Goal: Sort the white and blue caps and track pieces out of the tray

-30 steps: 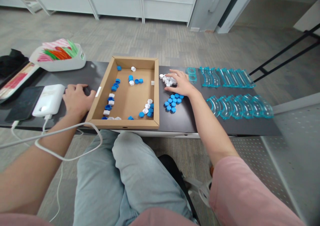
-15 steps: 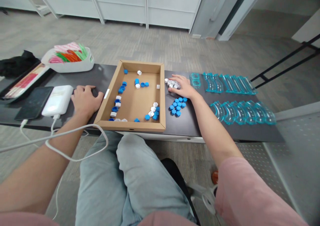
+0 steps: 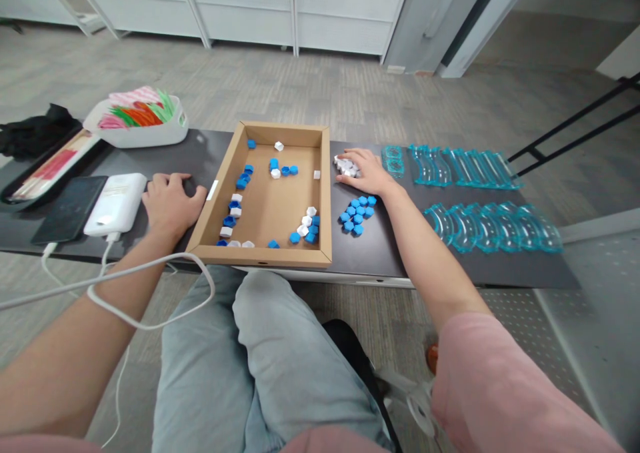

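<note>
Your right hand lies palm down over the white hexagonal pieces, thumb apart from the fingers and curved around the right side of the pile. You touch the pile; whether any piece is caught beneath your palm, I cannot tell. Your left hand rests on the dark table, thumb apart from the fingers and close to the left wall of the cardboard tray. It shows no piece in its grasp, though its underside is hidden.

Just on the near side of your right hand, the blue hexagonal pieces lie in a loose cluster, apart from the white pile. Outside the tray, then, the two colours sit in separate groups; inside it, they are mixed. There, blue and white pieces line the left wall, a small bunch sits towards the far middle, and another fills the near right corner.

Farther right, you have clear teal plastic parts: small ones just beyond your hand, curved and straight ones along the far side, and a row of larger curved ones nearer you. To your left lie a white power bank, a flat dark device and a white basket.
</note>
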Motion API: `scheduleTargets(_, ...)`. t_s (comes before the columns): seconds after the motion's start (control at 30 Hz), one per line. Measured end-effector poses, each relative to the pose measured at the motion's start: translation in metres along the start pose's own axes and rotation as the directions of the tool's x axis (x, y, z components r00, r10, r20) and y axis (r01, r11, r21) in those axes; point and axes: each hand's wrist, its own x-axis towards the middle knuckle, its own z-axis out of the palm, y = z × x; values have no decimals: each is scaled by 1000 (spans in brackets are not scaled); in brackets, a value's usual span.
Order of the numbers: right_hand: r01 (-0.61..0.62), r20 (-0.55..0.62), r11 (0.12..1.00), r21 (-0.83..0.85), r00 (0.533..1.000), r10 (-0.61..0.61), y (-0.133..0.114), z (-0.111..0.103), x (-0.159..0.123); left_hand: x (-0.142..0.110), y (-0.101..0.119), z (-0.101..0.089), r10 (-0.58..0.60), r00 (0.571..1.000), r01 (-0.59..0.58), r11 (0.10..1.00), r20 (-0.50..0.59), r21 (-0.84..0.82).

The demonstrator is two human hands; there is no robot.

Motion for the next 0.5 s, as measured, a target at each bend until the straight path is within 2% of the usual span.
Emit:
scheduleTargets(0.23,-11,-33,1000,21,999,12,-9,-2,-3,-3,4,-2,-10,1000,10,1000,-8,21)
scheduleTargets(0.5,47,-79,998,49,996,-43,-16,-15,-16,-2,5,-5,-30,999,29,999,23,21)
